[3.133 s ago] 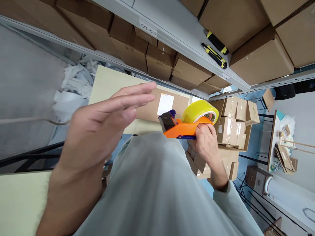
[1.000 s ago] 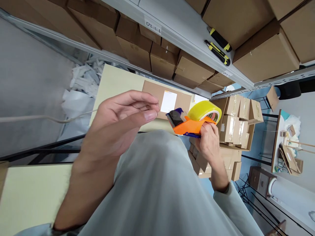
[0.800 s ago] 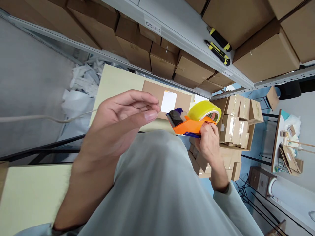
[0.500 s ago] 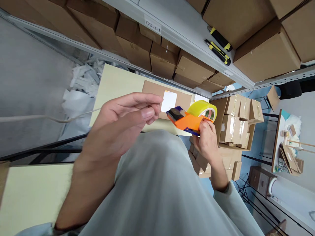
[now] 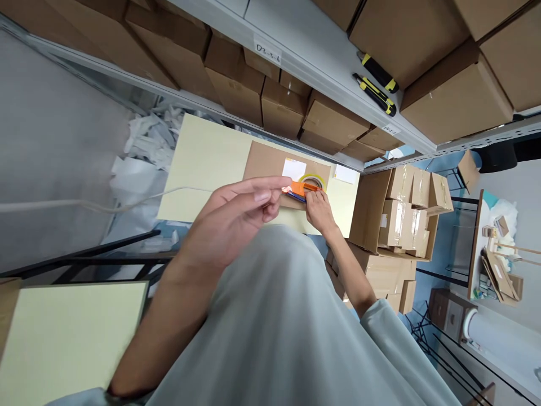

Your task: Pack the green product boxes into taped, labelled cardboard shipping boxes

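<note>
My right hand (image 5: 320, 210) is wrapped round an orange and blue tape dispenser (image 5: 301, 188) fitted with a roll of yellowish tape (image 5: 314, 180). The dispenser is over a brown cardboard piece (image 5: 266, 160), perhaps a flat box, with a white label (image 5: 293, 168); whether the two touch I cannot tell. Closer to the camera, my left hand (image 5: 236, 220) hangs in the air, loosely open. Its index finger and thumb stretch out towards the dispenser while the other fingers curl. Nothing shows in it, and its fingertips overlap the dispenser's front end in view.
The pale yellow table (image 5: 203, 152) bears another white label (image 5: 345, 173). A shelf (image 5: 313, 62) above it holds cartons and two box cutters (image 5: 376, 84). Stacked cartons (image 5: 403, 208) stand at the right. A white cable (image 5: 105, 210) runs in from the left.
My right hand has carried the tape dispenser forward and left, over the cardboard. My left hand has moved slightly right and down, its index finger straighter.
</note>
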